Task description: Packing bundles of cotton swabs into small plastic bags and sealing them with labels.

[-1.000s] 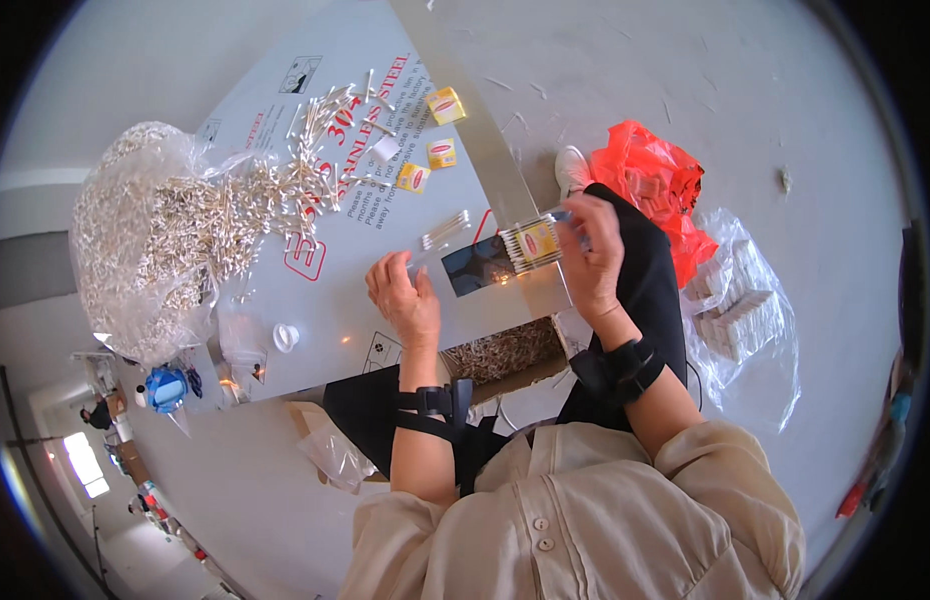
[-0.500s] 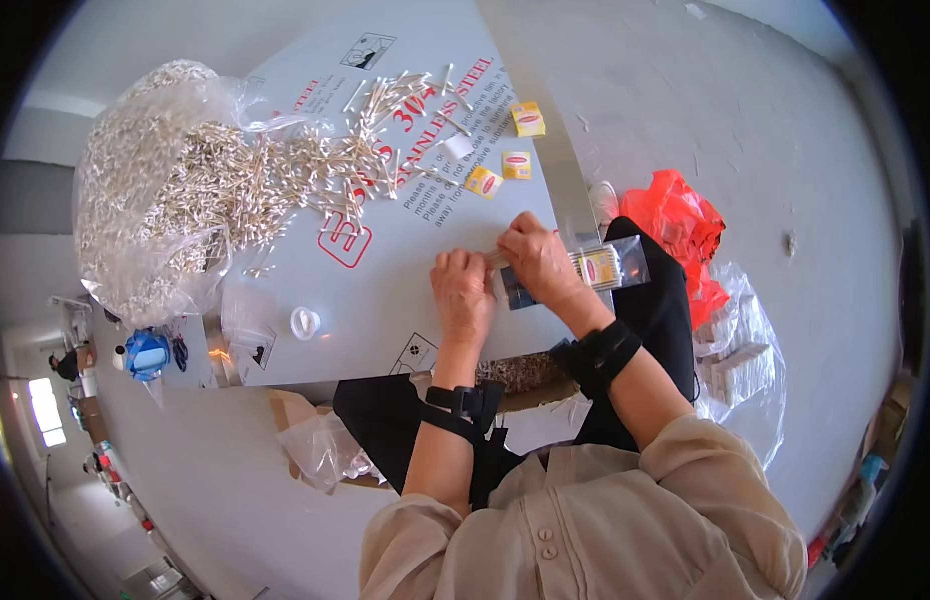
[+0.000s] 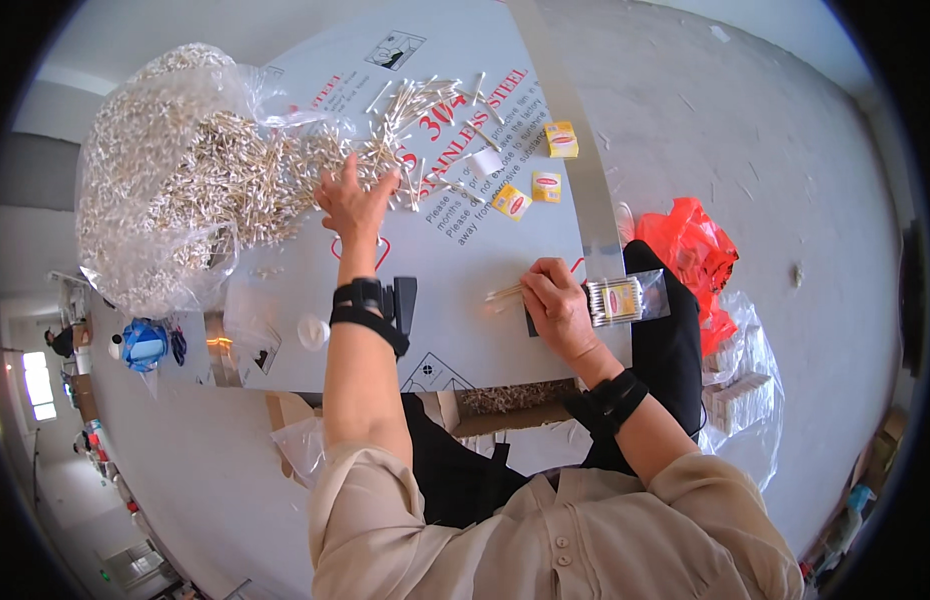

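A large heap of cotton swabs (image 3: 285,165) spills from a clear plastic bag (image 3: 135,230) across the pale grey table (image 3: 455,330). My left hand (image 3: 355,200) is stretched far forward, fingers spread, resting on the edge of that heap. Near the table's right front my right hand (image 3: 557,305) is closed on a few swabs (image 3: 502,293) that stick out to its left. A clear packet filled with swabs (image 3: 625,298) lies right beside this hand, partly over the table's edge. Both wrists wear black straps.
Three small yellow boxes (image 3: 545,185) and a white slip lie at the far right of the table. A black block (image 3: 405,300), a white cap (image 3: 313,332) and a blue object (image 3: 143,343) are at the left. A red bag (image 3: 690,250) and a clear bag of packs (image 3: 740,385) are on the floor.
My left hand has left the packet and reached forward into the swab heap. My right hand has lowered onto the table with the packet beside it.
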A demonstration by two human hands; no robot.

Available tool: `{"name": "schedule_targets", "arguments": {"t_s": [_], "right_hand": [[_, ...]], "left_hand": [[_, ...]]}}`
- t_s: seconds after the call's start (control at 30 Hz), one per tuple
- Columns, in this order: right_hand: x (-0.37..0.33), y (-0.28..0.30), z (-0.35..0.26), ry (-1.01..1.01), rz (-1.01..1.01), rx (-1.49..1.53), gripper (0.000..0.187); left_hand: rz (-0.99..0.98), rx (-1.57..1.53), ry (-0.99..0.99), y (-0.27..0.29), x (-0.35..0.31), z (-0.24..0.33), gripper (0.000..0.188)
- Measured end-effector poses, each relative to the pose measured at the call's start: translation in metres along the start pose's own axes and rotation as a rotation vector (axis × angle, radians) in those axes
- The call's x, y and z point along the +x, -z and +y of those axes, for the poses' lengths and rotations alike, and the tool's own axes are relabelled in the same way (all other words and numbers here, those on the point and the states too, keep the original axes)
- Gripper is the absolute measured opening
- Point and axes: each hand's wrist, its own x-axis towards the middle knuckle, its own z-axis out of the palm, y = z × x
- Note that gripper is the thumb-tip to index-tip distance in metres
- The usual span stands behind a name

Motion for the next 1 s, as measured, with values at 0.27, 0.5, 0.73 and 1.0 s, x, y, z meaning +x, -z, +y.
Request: {"name": "schedule_targets", "arguments": {"t_s": [0.27, 0.5, 0.73, 1.0], "right_hand": [[0.001, 0.001, -0.005, -0.023, -0.014, -0.01, 0.018], [0.004, 0.003, -0.008, -0.051, -0.042, -0.029, 0.018], [0.007, 0.006, -0.012, -0.077, -0.069, -0.055, 0.022], [0.006, 0.009, -0.009, -0.111, -0.111, -0.083, 0.022]], "left_hand": [[-0.057, 0.296, 0.199, -0.014, 0.036, 0.033, 0.087], [0.043, 0.332, -0.05, -0.02, -0.002, 0.001, 0.044], [0.199, -0.048, -0.034, 0.053, 0.081, -0.095, 0.06], [0.015, 0.371, 0.293, 0.047, 0.119, -0.091, 0.073]]}}
